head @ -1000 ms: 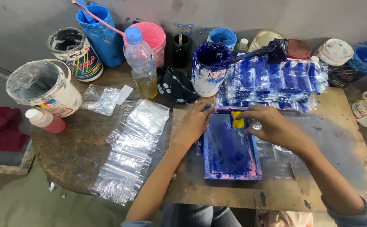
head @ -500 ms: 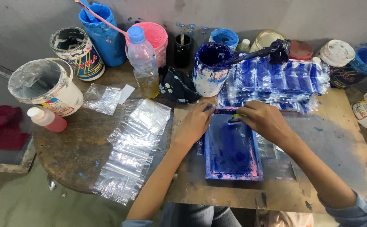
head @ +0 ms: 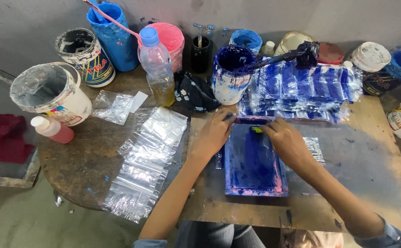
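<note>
In the head view, a blue-stained printing frame (head: 254, 160) is seen lying flat on the wooden counter (head: 365, 170), just below a spread of blue-printed clear bags (head: 301, 89). The left hand (head: 215, 133) is pressed on the frame's upper left corner, fingers spread and flat. The right hand (head: 285, 142) is closed over a small yellow-tipped tool (head: 256, 130) at the frame's top edge. A clear bag (head: 314, 149) is partly seen under the frame's right side. Many bags are judged already printed, while a row of unprinted clear bags (head: 147, 160) is left at the left. A blue-smeared paint pot (head: 231, 73) is stood just above the left hand.
</note>
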